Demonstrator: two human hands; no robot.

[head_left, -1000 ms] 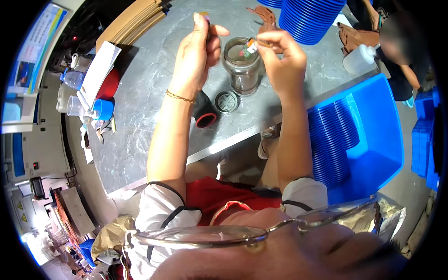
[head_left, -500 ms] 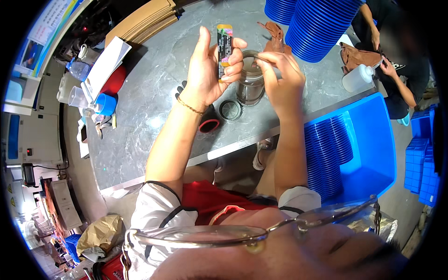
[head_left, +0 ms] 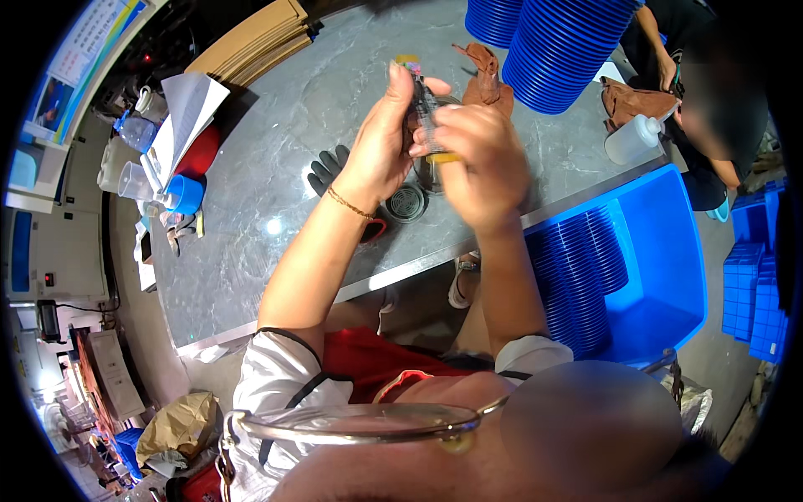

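Observation:
A long narrow black label (head_left: 424, 105) with gold ends and a coloured print is gripped between the thumb and fingers of my left hand (head_left: 376, 159). My right hand (head_left: 485, 171) is over the label's lower half, its curled fingers smeared by motion, so I cannot tell whether they pinch it. Behind both hands stands a clear jar (head_left: 428, 177), mostly hidden. A round dark lid (head_left: 406, 203) lies beside the jar. Left of it are a black glove (head_left: 324, 170) and a dark cup with a red rim (head_left: 374, 231), partly covered by my left forearm.
A brown cloth (head_left: 488, 88) lies beyond my right hand, near tall stacks of blue trays (head_left: 573, 54). On the right are a blue tub (head_left: 665, 276) and a white squeeze bottle (head_left: 633, 140). Another person's arm (head_left: 661, 54) shows at far right. Flattened cardboard (head_left: 251, 38) lies far left.
My right hand has moved left from the jar's mouth onto the label. The label has tilted from upright to slanting. More of the black glove shows.

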